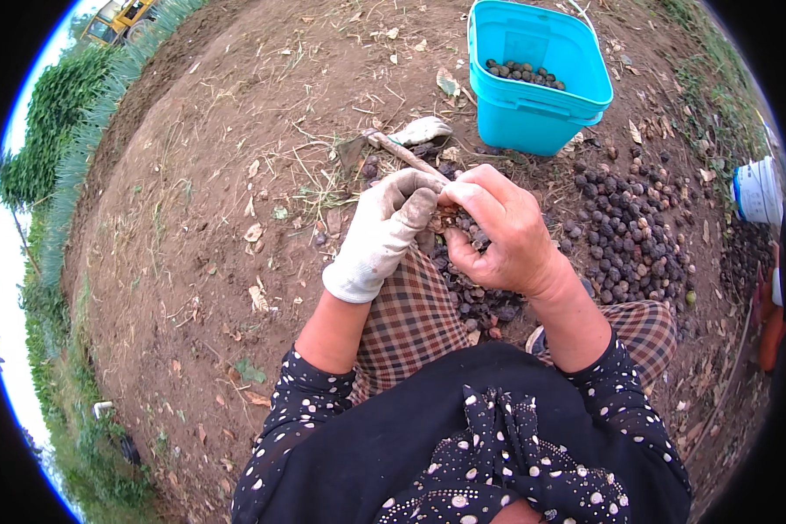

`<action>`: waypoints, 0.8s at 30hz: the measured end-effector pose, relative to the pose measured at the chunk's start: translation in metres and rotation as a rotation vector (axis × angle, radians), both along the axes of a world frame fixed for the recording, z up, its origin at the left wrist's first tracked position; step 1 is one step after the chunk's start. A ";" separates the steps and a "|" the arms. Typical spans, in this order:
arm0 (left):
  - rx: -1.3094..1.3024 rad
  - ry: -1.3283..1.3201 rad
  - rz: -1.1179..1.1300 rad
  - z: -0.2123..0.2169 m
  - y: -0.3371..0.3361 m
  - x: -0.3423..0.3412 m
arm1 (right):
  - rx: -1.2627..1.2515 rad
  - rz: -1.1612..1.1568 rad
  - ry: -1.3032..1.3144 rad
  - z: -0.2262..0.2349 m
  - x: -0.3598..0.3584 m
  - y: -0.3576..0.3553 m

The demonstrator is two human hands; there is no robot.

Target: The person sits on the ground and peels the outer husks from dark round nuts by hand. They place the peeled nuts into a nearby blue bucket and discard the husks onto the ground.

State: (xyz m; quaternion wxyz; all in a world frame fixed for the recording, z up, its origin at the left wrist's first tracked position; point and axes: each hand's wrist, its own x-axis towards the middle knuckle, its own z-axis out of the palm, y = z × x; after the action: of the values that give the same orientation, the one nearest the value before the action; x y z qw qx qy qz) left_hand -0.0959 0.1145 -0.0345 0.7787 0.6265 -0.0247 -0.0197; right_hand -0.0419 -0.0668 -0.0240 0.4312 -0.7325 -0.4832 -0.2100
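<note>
On the bare soil at the left lie dry leaves and straw. Over the person's plaid-trousered knees, the left hand (382,229), in a soiled white work glove, curls shut around a small dark nut (443,216) held between both hands; the nut is mostly hidden, so its state cannot be told. Just beyond the fingers a wooden-handled hand tool (402,153) lies on the ground beside a spare white glove (421,130). The bare right hand (502,236) pinches the same nut, thumb and forefinger pressed onto it from above.

By my judgement this is the husking step: one nut is being picked clean with the fingertips. The next move calls for a firm hold from the gloved hand while the bare fingers peel.

Below the hands a heap of dark husk scraps (480,297) lies between the knees. Farther right, a spread of dark round nuts (624,231) covers the soil, and at the top a turquoise plastic bucket (541,87) holds a shallow layer of nuts. A white pail (757,189) shows at the right edge.
</note>
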 end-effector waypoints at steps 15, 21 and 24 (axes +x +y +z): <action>-0.035 0.076 0.137 -0.012 -0.012 0.002 | 0.061 -0.050 0.036 -0.008 -0.004 0.007; 0.054 0.025 0.201 -0.014 -0.013 0.005 | 0.076 -0.096 0.055 -0.013 -0.008 0.012; 0.119 -0.029 0.242 -0.015 -0.016 0.006 | 0.107 -0.139 0.007 -0.016 -0.008 0.016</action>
State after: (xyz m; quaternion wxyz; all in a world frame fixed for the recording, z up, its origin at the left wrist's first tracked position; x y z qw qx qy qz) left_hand -0.0896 0.0989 -0.0491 0.7364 0.6703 0.0409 0.0821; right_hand -0.0498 -0.0507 -0.0403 0.4559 -0.7408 -0.4176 -0.2625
